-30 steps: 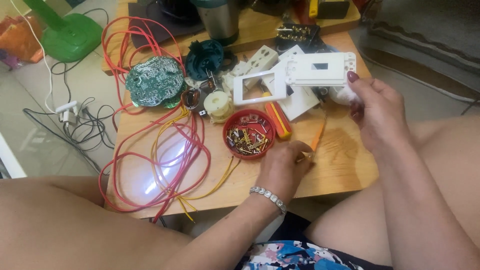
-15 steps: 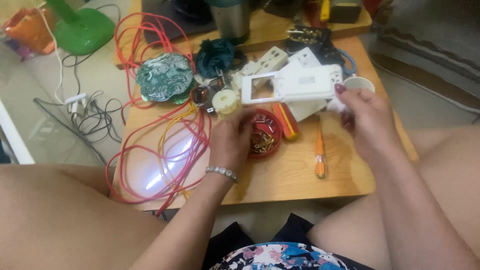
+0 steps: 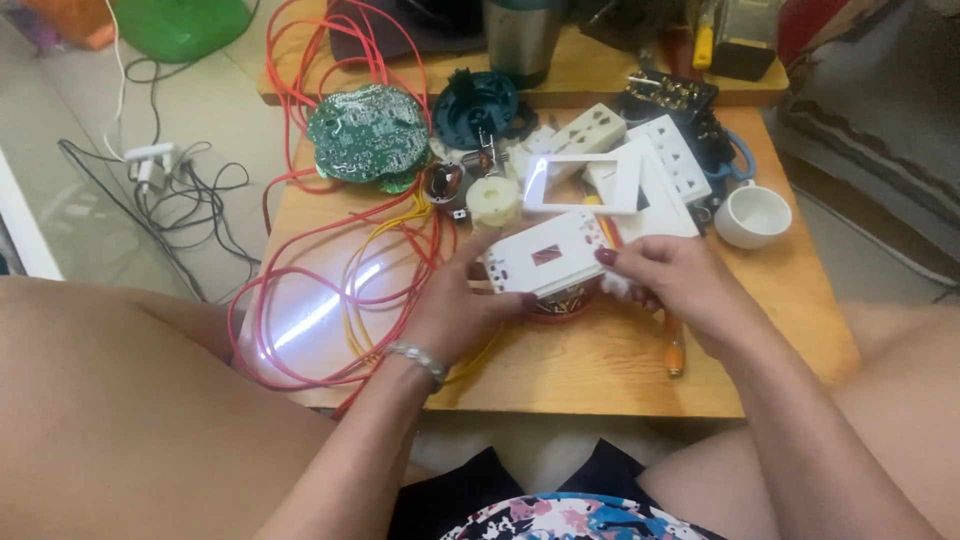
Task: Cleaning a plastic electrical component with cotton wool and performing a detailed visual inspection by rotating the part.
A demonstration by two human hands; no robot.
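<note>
Both hands grip a white switch plate [image 3: 545, 255] over the middle of the wooden counter [image 3: 600, 370]: the left hand [image 3: 455, 310] closes on its nine o'clock end, the right hand [image 3: 675, 285] pinches its three o'clock end. A white frame [image 3: 585, 183] lies at twelve o'clock, a white cup [image 3: 752, 215] at two, red wires [image 3: 330, 290] at nine.

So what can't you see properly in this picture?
- Red bowl, head view: mostly covered by the white switch plate and both hands, so its contents don't show.
- Steel cup and green thing: tops cut off by the upper edge.
- Orange tool: its upper end is hidden under the right hand.
- Left hand: fingertips hidden behind the plate, so its grip is unclear.
</note>
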